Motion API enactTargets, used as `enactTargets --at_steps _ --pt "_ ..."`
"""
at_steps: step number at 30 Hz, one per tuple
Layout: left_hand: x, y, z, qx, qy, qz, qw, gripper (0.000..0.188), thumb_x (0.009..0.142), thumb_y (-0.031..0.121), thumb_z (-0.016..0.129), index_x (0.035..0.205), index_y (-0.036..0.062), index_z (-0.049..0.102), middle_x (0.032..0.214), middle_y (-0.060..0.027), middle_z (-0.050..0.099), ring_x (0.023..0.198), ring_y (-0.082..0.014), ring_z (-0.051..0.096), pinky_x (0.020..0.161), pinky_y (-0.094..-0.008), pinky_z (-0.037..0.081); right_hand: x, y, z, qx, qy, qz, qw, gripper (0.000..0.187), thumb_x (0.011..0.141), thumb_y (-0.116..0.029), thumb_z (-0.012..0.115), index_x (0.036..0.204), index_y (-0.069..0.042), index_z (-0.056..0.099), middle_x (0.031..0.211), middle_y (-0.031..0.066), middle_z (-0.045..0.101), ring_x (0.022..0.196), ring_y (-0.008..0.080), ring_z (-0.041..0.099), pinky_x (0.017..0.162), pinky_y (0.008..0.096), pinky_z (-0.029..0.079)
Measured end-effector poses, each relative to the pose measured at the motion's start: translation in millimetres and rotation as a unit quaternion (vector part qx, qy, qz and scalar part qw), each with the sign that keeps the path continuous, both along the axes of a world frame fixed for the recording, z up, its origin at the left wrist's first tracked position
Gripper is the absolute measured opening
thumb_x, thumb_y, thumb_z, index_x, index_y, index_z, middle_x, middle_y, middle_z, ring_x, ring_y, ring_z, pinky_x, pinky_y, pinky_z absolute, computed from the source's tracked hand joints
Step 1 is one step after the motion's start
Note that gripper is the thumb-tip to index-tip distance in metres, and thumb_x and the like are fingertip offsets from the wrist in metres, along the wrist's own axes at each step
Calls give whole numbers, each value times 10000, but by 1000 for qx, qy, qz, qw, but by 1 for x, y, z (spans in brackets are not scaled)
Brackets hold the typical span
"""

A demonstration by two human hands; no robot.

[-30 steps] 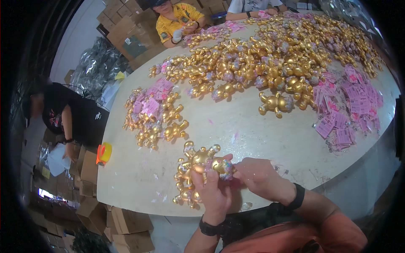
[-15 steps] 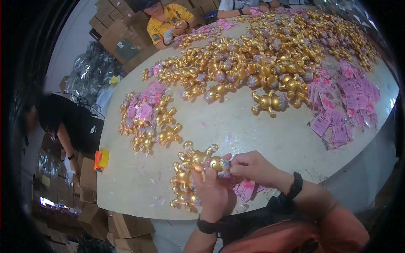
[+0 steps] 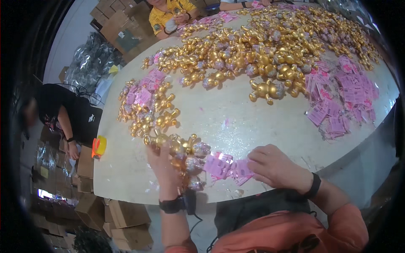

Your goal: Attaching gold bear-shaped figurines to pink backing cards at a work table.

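Observation:
My left hand (image 3: 162, 164) is closed around a shiny gold bear figurine (image 3: 157, 138) at the near left of the table, its fingers partly hidden. More gold figurines (image 3: 183, 145) with clear, glittery parts lie against that hand. To the right of them is a small heap of pink printed cards (image 3: 218, 165). At the heap's right end my right hand (image 3: 276, 168) has curled fingers on a pink card (image 3: 241, 169); the fingertips are partly out of sight.
A large pile of gold figurines (image 3: 253, 50) covers the table's far side. Pink cards (image 3: 354, 95) are heaped at right, and a smaller mixed pile (image 3: 143, 105) lies at left. A tape roll (image 3: 99, 146) stands at the left edge. Co-workers sit beyond the table and at left; cardboard boxes (image 3: 128, 225) stand below.
My hands have moved apart. The left has carried the gold figurine leftward to the others, while the right has come off it and gone to the pink cards.

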State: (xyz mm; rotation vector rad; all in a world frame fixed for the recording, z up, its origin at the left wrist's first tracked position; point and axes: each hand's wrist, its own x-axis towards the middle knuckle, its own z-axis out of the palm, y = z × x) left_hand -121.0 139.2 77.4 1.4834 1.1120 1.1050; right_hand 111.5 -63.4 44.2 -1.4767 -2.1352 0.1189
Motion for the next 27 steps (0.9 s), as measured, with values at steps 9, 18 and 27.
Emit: enactTargets --at_steps 9,18,27 --pt "44 -82 -11 354 304 -320 825 480 746 131 703 1175 3 526 1219 -168 535 1148 -377 479 1012 -455 359 9 -15 -19 44 60 -43 996 289 732 -116 663 999 -42 580 1108 123 579 1076 303 527 909 413 417" --pt "66 -82 -16 282 375 -412 781 454 717 130 722 1142 70 573 1114 -127 533 1034 -325 491 892 -407 410 25 -23 -34 13 233 -57 971 177 813 -92 599 979 -34 619 1041 139 611 1031 329 556 900 418 443" --pt "61 -71 -34 298 290 -431 801 389 875 253 567 1214 61 561 1188 -144 528 1112 -322 477 969 -409 361 26 -22 -27 -33 278 -77 957 207 822 -92 564 1003 -8 619 1019 171 614 977 352 574 864 410 461"
